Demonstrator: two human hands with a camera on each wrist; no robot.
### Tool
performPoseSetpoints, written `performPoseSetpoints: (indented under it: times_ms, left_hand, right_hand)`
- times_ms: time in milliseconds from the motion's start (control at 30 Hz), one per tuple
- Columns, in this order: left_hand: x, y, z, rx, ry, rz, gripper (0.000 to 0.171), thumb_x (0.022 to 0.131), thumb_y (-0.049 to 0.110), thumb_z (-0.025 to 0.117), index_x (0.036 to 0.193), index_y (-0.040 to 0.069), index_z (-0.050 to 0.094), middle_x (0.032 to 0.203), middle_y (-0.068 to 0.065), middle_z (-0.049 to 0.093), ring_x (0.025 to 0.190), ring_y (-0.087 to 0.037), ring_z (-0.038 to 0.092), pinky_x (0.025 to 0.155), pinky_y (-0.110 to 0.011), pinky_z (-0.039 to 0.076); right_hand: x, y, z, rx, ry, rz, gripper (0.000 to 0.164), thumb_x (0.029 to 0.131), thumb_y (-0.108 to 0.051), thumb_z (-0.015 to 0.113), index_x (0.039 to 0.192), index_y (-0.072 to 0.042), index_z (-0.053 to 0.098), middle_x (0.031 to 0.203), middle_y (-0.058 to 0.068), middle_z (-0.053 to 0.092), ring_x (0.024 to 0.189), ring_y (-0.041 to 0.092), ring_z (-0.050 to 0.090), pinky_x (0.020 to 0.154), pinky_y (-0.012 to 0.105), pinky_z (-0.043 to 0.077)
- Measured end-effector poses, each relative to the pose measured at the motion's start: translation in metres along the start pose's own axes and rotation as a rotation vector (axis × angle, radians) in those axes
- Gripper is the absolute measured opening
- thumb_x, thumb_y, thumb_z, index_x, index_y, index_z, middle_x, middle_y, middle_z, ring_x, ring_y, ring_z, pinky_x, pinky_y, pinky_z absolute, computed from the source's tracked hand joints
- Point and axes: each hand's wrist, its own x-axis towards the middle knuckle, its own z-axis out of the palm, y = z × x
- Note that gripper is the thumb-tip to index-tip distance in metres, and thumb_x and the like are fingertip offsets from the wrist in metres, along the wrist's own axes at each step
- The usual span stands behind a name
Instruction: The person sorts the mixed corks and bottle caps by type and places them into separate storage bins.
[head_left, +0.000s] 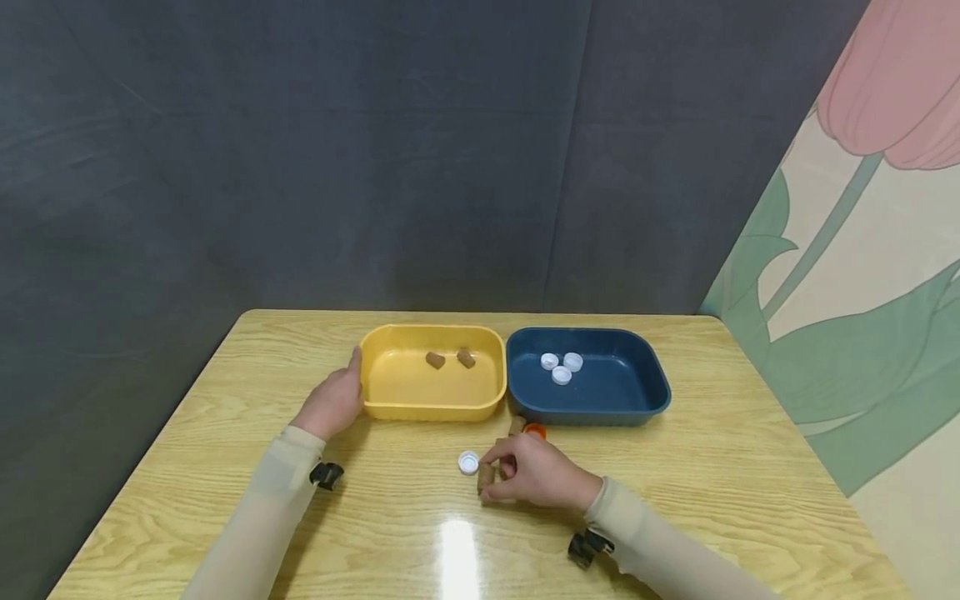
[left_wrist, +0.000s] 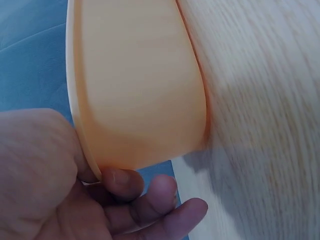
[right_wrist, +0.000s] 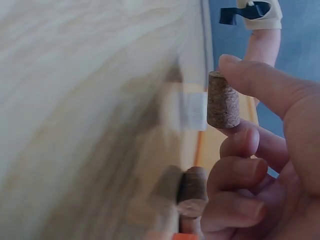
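Note:
In the head view, my right hand point(head_left: 542, 472) pinches a cork point(right_wrist: 223, 101) between thumb and finger, low over the wooden table. A white bottle cap point(head_left: 468, 462) lies just left of that cork. Beyond the hand are a second cork point(head_left: 517, 425) and an orange cap point(head_left: 535, 430), partly hidden by it. My left hand point(head_left: 333, 402) grips the left end of a yellow bin point(head_left: 427, 412) at its rim; the left wrist view has fingers against the outer wall. Two brown corks point(head_left: 435, 360) lie inside this bin.
A dark blue bin point(head_left: 588, 419) stands against the yellow bin's right side and contains three white caps point(head_left: 561, 376). The wooden table point(head_left: 720, 467) ends at a dark cloth point(head_left: 412, 167) behind the bins. A painted wall point(head_left: 862, 333) rises at the right.

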Motion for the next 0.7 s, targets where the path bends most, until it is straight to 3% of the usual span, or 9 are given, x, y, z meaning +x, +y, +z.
performPoseSetpoints:
  times_ms: [167, 267, 400, 533, 700]
  left_hand:
    - [0.000, 0.000, -0.006, -0.042, -0.008, -0.003, 0.057, 0.104, 0.007, 0.035, 0.152, -0.017, 0.015, 0.120, -0.033, 0.062, 0.095, -0.035, 0.065, 0.085, -0.051, 0.052]
    - [0.002, -0.001, -0.012, -0.082, -0.014, -0.008, 0.055, 0.103, 0.007, 0.035, 0.151, -0.017, 0.020, 0.125, -0.034, 0.059, 0.100, -0.036, 0.063, 0.089, -0.052, 0.050]
    - [0.003, 0.000, -0.019, -0.123, -0.037, -0.032, 0.055, 0.102, 0.006, 0.036, 0.151, -0.015, 0.022, 0.139, -0.035, 0.050, 0.118, -0.040, 0.057, 0.100, -0.055, 0.045]
    - [0.005, -0.001, -0.020, -0.153, -0.076, -0.054, 0.057, 0.104, 0.007, 0.035, 0.154, -0.013, 0.017, 0.147, -0.035, 0.042, 0.113, -0.036, 0.056, 0.097, -0.052, 0.045]
    - [0.006, -0.003, -0.022, -0.157, -0.108, -0.054, 0.055, 0.106, 0.007, 0.032, 0.155, -0.011, 0.014, 0.152, -0.034, 0.034, 0.129, -0.041, 0.050, 0.107, -0.055, 0.039]
  right_hand:
    - [0.004, -0.007, -0.007, 0.002, 0.016, -0.027, 0.024, 0.081, -0.026, 0.085, 0.101, -0.013, 0.079, 0.058, -0.013, 0.047, 0.053, -0.004, 0.041, 0.058, 0.017, 0.042]
    - [0.006, -0.012, -0.014, 0.004, 0.034, -0.033, 0.025, 0.081, -0.024, 0.084, 0.102, -0.012, 0.078, 0.057, -0.012, 0.044, 0.052, -0.003, 0.038, 0.060, 0.017, 0.041]
    - [0.010, -0.017, -0.023, 0.001, 0.057, -0.030, 0.032, 0.082, -0.023, 0.084, 0.109, -0.007, 0.077, 0.057, -0.012, 0.042, 0.052, -0.002, 0.037, 0.063, 0.018, 0.043]
    - [0.018, -0.022, -0.031, -0.021, 0.076, -0.021, 0.028, 0.082, -0.026, 0.084, 0.106, -0.013, 0.078, 0.058, -0.013, 0.040, 0.054, -0.001, 0.038, 0.060, 0.018, 0.038]
    - [0.030, -0.025, -0.043, -0.020, 0.100, -0.007, 0.024, 0.082, -0.027, 0.084, 0.103, -0.018, 0.077, 0.058, -0.013, 0.039, 0.054, 0.001, 0.038, 0.058, 0.020, 0.036]
